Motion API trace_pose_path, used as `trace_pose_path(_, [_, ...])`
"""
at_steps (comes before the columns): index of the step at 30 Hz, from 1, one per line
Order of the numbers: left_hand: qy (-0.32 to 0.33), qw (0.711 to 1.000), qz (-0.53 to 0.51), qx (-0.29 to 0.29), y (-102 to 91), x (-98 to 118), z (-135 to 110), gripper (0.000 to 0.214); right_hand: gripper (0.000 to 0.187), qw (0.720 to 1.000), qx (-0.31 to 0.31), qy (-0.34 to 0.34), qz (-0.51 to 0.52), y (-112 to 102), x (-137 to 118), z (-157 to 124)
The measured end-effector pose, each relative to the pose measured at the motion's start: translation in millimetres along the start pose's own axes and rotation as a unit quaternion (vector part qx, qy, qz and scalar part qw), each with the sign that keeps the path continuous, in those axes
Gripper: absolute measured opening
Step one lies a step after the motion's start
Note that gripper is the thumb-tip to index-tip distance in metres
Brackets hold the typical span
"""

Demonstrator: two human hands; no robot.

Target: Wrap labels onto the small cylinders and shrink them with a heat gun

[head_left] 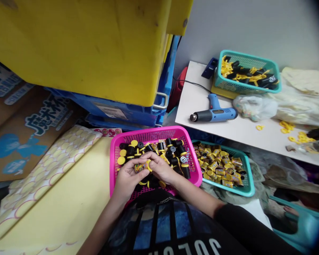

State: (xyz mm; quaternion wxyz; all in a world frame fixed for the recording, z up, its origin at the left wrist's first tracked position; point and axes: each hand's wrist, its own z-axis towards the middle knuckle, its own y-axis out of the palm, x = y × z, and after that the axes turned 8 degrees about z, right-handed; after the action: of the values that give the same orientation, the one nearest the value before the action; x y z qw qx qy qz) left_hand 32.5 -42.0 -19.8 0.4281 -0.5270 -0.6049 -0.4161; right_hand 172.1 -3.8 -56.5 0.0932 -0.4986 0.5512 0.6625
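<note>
Right now, your left hand (127, 180) and right hand (160, 168) are together, pinching a small yellow-labelled canister (139, 168). They're above a pink plastic basket (151, 132).

1. We see a white table (223, 131) carrying everything here.
2. We have a teal plastic basket (248, 53) of black and yellow parts at its back.
3. We find a blue heat gun (212, 111) lying just in front.
4. We see a clear plastic bag (253, 107) beside it.
5. We see loose yellow plastic rings (287, 126) scattered towards the right.

Left hand (127, 180): holds a small labelled canister (139, 168) above the pink plastic basket (149, 134)
Right hand (159, 168): pinches a yellow ring (149, 164) against the canister
Pink basket: loose black-and-yellow cylinders (159, 146)
Just right: teal basket (248, 187) of labelled canisters
Beyond: blue heat gun (214, 112) on a white table (191, 106)
</note>
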Motion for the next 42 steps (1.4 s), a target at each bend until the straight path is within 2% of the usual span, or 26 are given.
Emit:
trace_pose_path(4, [-0.002, 1.000, 0.017, -0.010, 4.2, 2, 0, 0.030, 0.041, 0.998, -0.004, -0.033, -0.044, 2, -4, 1])
trace_pose_path(6, [0.000, 1.000, 0.016, -0.018, 5.2, 3, 0, 0.031, 0.045, 0.999, 0.000, -0.026, -0.037, 3, -7, 2])
trace_pose_path(9, [-0.022, 0.998, -0.043, -0.051, 4.2, 2, -1, 0.032, 0.055, 0.999, -0.009, 0.019, 0.030, 0, -13, 1])
trace_pose_path(11, [-0.042, 0.992, -0.094, -0.072, 3.2, 2, -2, 0.032, 0.058, 0.999, -0.016, 0.011, 0.031, -5, -20, -3])
trace_pose_path(14, [-0.058, 0.986, -0.122, -0.100, 6.5, 4, -2, 0.030, 0.051, 0.989, -0.020, -0.059, -0.135, -8, -32, -16])
trace_pose_path(17, [-0.058, 0.986, -0.075, -0.139, 18.3, 7, 1, 0.036, 0.050, 0.939, 0.022, -0.140, -0.314, -6, -45, -33])
trace_pose_path(19, [-0.031, 0.986, -0.007, -0.166, 28.6, 9, 6, 0.050, 0.043, 0.909, 0.076, -0.178, -0.368, -10, -57, -46])
trace_pose_path(21, [0.011, 0.979, 0.075, -0.187, 36.7, 9, 13, 0.064, 0.034, 0.880, 0.150, -0.200, -0.404, -25, -73, -66])
trace_pose_path(23, [0.047, 0.969, 0.152, -0.188, 39.9, 9, 21, 0.067, 0.028, 0.834, 0.257, -0.209, -0.442, -54, -94, -95])
trace_pose_path(25, [0.056, 0.959, 0.214, -0.175, 37.4, 8, 30, 0.060, 0.031, 0.766, 0.387, -0.167, -0.486, -93, -116, -132])
trace_pose_path(27, [0.042, 0.952, 0.253, -0.165, 30.5, 7, 36, 0.054, 0.041, 0.686, 0.479, -0.047, -0.546, -135, -136, -170])
trace_pose_path(29, [0.029, 0.948, 0.280, -0.150, 21.9, 5, 40, 0.052, 0.044, 0.664, 0.496, 0.019, -0.559, -169, -149, -201])
trace_pose_path(31, [0.033, 0.941, 0.311, -0.127, 13.6, 4, 42, 0.052, 0.046, 0.640, 0.508, 0.053, -0.574, -191, -154, -216])
trace_pose_path(33, [0.047, 0.933, 0.340, -0.106, 6.6, 3, 44, 0.051, 0.047, 0.624, 0.507, 0.059, -0.591, -198, -154, -210])
trace_pose_path(34, [0.057, 0.928, 0.355, -0.094, 3.7, 3, 45, 0.050, 0.046, 0.626, 0.499, 0.055, -0.597, -195, -153, -199])
trace_pose_path(36, [0.088, 0.913, 0.394, -0.068, -1.1, 3, 48, 0.045, 0.042, 0.650, 0.448, 0.019, -0.613, -178, -147, -164])
trace_pose_path(37, [0.109, 0.900, 0.418, -0.056, -3.2, 2, 51, 0.043, 0.039, 0.670, 0.406, -0.008, -0.621, -165, -143, -142])
trace_pose_path(39, [0.149, 0.868, 0.472, -0.041, -6.8, 1, 57, 0.038, 0.034, 0.713, 0.285, -0.076, -0.636, -133, -132, -93])
trace_pose_path(41, [0.176, 0.844, 0.505, -0.036, -10.3, -1, 62, 0.035, 0.029, 0.751, 0.159, -0.085, -0.635, -99, -116, -44])
trace_pose_path(42, [0.184, 0.838, 0.513, -0.035, -12.0, -2, 65, 0.034, 0.026, 0.761, 0.107, -0.064, -0.637, -85, -106, -21])
